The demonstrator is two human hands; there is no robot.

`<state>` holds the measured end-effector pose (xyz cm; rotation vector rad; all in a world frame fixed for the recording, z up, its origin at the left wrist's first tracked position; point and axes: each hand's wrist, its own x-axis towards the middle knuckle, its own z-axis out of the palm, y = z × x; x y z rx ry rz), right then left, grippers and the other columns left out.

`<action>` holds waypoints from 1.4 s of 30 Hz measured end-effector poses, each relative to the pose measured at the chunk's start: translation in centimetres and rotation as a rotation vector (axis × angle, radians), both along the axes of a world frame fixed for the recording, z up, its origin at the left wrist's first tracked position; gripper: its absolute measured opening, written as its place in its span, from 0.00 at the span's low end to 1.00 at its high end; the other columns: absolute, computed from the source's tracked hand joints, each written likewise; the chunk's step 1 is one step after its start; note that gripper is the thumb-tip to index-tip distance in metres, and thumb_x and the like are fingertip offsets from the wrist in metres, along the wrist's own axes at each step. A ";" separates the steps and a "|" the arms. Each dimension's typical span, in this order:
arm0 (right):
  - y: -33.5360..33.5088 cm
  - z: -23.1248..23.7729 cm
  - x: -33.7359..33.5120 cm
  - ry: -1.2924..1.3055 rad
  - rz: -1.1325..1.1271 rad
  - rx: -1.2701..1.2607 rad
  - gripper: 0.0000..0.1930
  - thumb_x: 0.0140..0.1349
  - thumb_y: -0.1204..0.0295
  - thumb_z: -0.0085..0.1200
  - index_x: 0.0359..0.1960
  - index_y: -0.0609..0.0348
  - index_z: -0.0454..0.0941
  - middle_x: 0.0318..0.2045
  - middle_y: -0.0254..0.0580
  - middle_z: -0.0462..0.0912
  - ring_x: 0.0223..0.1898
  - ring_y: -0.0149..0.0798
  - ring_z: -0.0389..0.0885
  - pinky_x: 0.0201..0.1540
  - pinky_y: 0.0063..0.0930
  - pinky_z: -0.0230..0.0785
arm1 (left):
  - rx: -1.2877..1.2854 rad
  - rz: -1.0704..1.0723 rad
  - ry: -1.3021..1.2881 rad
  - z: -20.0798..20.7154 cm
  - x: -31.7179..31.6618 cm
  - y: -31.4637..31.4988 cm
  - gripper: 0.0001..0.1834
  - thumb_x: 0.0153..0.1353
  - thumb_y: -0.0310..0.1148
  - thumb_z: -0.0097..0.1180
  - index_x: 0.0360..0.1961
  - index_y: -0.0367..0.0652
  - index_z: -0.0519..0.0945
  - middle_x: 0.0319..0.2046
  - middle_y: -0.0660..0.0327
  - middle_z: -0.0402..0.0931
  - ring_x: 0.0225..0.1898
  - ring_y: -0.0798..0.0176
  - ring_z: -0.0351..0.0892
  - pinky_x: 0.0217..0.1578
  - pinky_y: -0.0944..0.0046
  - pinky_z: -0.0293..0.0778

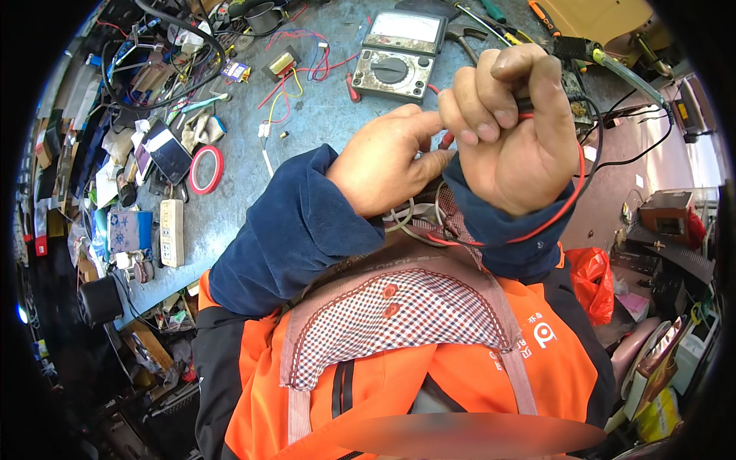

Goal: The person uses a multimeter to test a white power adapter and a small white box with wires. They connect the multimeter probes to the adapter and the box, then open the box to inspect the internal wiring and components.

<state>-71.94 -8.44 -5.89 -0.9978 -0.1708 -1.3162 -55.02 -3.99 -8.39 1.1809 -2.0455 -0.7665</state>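
Note:
Over the front of the bench, my left hand (387, 161) is closed, with thumb and forefinger pinched at a red test probe (447, 140). Beside it my right hand (515, 130) is raised, palm side up, its fingers curled in around test leads. A red lead (580, 180) loops from the right hand past its wrist and down across my lap, with a black cable running alongside. What lies under the two hands is mostly hidden. Beyond them rests an analog multimeter (395, 61) with a round dial, and a red plug (353, 88) lies at its left side.
A small transformer with coloured wires (284, 65) lies left of the meter. Farther left are red tape (206, 169), a white power strip (172, 232) and a dark phone-like panel (167, 153) among clutter. Pliers (464, 38) and screwdrivers (543, 15) lie at the back right. A red bag (590, 284) is below right.

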 end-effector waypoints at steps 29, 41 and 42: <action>-7.7 -5.5 2.1 1.038 -0.999 -0.577 0.16 0.60 0.76 0.63 0.49 0.49 0.91 0.40 0.44 0.85 0.41 0.52 0.85 0.45 0.41 0.78 | -0.021 0.326 -0.776 2.0 13.6 -17.4 0.18 0.58 0.44 0.71 0.35 0.37 0.92 0.32 0.42 0.88 0.36 0.42 0.90 0.43 0.48 0.84; -9.9 -4.9 7.5 1.760 -0.939 -0.881 0.14 0.65 0.66 0.61 0.52 0.47 0.87 0.42 0.49 0.91 0.49 0.54 0.89 0.50 0.50 0.81 | -0.032 0.315 -0.722 2.3 18.4 -17.8 0.13 0.52 0.36 0.69 0.36 0.41 0.92 0.33 0.48 0.90 0.36 0.46 0.91 0.42 0.50 0.85; -9.9 -4.5 7.9 1.773 -0.916 -0.833 0.15 0.66 0.65 0.62 0.53 0.49 0.87 0.43 0.51 0.91 0.48 0.56 0.89 0.51 0.50 0.81 | -0.056 0.306 -0.740 2.3 19.5 -17.6 0.12 0.52 0.36 0.69 0.36 0.42 0.92 0.32 0.48 0.90 0.36 0.47 0.91 0.41 0.50 0.85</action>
